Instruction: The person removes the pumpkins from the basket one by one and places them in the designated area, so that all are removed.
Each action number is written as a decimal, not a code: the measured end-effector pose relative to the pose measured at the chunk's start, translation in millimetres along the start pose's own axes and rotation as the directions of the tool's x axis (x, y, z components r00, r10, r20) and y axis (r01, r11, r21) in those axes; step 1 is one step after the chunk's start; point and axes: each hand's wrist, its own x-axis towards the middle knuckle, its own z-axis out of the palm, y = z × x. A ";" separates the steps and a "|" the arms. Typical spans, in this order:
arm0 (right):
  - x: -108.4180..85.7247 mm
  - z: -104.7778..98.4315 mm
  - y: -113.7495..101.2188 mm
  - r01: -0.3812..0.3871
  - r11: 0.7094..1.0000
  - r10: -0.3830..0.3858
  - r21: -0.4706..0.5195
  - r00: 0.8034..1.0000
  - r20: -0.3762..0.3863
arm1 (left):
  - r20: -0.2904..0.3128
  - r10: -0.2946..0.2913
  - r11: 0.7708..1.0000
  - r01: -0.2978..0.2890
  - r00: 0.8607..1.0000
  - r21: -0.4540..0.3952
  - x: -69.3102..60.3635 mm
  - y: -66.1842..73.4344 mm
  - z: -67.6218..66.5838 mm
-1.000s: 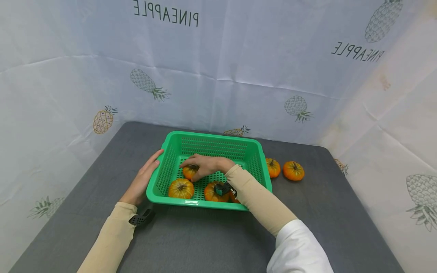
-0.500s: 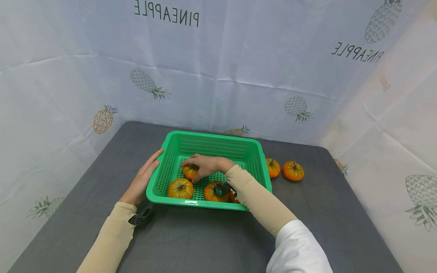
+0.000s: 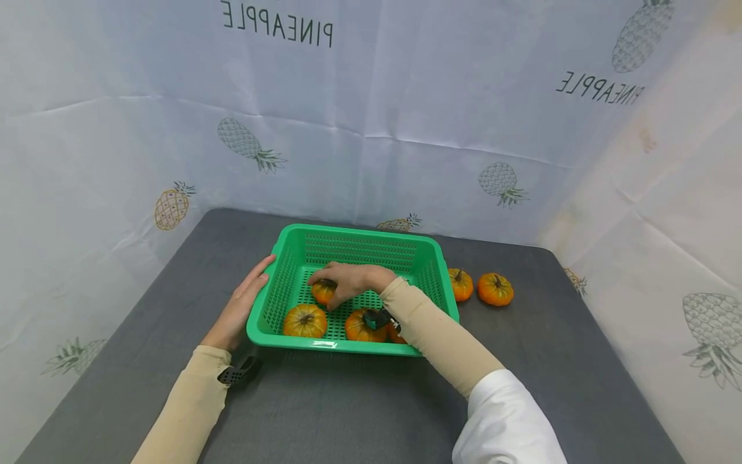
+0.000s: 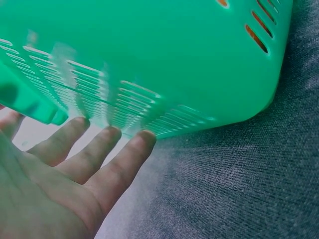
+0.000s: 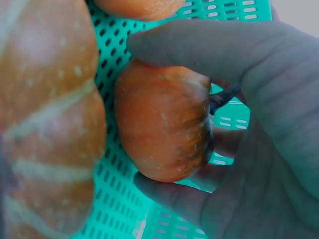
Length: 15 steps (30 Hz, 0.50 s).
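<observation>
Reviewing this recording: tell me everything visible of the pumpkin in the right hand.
The rounded, lightly ribbed orange pumpkin has darker patches near its short, dark stem, which points toward the palm. Its skin looks smooth, with pale specks. The bare right hand grips it from above, inside the green perforated plastic basket. Whether it touches the basket's floor is unclear.

Green basket (image 3: 371,347), orange pumpkins (image 3: 304,321), dark-grey table (image 3: 336,412)

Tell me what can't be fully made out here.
Head view: held pumpkin, partly under right hand.
Head view: near-right pumpkin in the basket, mostly behind the right sleeve.
Head view: pumpkin just outside, partly behind the basket.
Right wrist view: foreground pumpkin, cut by left edge.
</observation>
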 end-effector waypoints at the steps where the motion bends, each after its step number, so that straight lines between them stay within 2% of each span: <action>1: -0.7 -0.4 0.0 0.000 1.000 0.000 -0.007 1.000 0.003 | -0.001 0.002 1.000 -0.002 1.000 -0.002 -0.1 -0.2 0.2; 8: -10.9 -5.2 5.2 -0.004 1.000 0.005 -0.012 1.000 0.012 | -0.002 0.009 1.000 -0.009 1.000 -0.001 1.2 -2.6 0.4; 15: -25.1 -10.0 13.7 -0.017 0.999 0.018 0.036 0.999 -0.032 | 0.004 0.019 1.000 -0.019 1.000 -0.010 2.0 -4.5 0.1</action>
